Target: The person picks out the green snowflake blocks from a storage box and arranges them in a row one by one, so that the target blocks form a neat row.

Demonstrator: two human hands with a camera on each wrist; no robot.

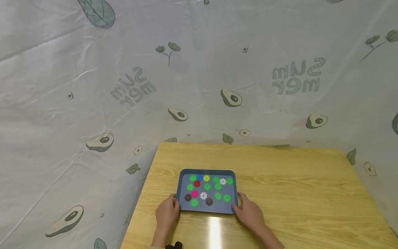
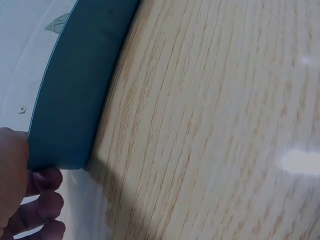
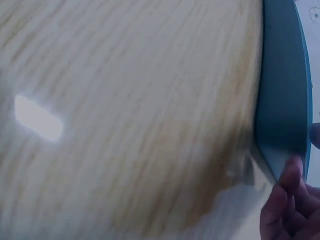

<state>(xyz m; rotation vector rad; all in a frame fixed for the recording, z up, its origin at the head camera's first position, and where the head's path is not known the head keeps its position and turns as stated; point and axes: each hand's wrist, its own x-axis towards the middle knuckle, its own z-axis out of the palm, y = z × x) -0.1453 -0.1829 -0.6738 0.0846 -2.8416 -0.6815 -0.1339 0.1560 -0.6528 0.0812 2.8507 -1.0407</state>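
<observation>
A blue-grey rectangular tray (image 1: 214,209) is on the table near its left side. Flat, notched plastic discs lie scattered in it: several green ones (image 1: 207,186), two white (image 1: 203,195), two brown (image 1: 209,201), and single red (image 1: 197,183), pink (image 1: 194,194), yellow (image 1: 206,178) and blue (image 1: 200,177) ones. My left hand (image 1: 167,212) grips the tray's left side by the near corner. At the opposite near corner, my right hand (image 1: 250,213) holds the right side, thumb over the rim. Both wrist views show the tray's outer wall (image 2: 75,90) and fingers at its corner; the discs are hidden there.
The wood-grain table (image 1: 295,186) extends well to the right of the tray. Pale fabric (image 1: 199,69) printed with avocados and leaves hangs behind and along the left. A black device (image 1: 178,245) sits at my left wrist.
</observation>
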